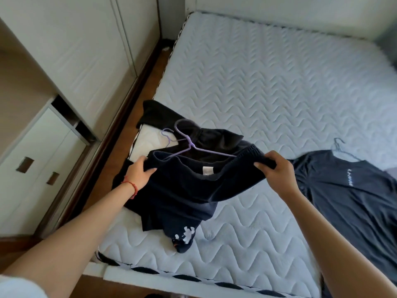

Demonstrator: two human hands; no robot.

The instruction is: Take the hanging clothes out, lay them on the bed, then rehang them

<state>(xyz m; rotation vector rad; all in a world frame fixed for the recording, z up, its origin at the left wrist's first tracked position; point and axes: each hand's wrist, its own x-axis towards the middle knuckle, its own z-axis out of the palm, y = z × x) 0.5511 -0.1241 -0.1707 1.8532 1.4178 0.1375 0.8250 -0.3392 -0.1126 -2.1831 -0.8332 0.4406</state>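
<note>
A dark navy garment (182, 190) with a ribbed edge and a white print near its bottom is stretched between my hands above the quilted mattress (268, 82). My left hand (138, 171) grips its left end, my right hand (277, 168) its right end. A purple hanger (189, 145) pokes out of the garment's opening, hook pointing up-left. Behind it lies a black garment (163, 117) and a second purple hanger (168, 135) over something white. A dark grey T-shirt (348, 190) on a grey hanger (341, 149) lies flat at the right.
White wardrobe doors (81, 50) and a drawer unit (32, 160) stand on the left across a narrow strip of wooden floor (120, 134). The mattress edge with black-and-white piping (193, 276) runs along the bottom.
</note>
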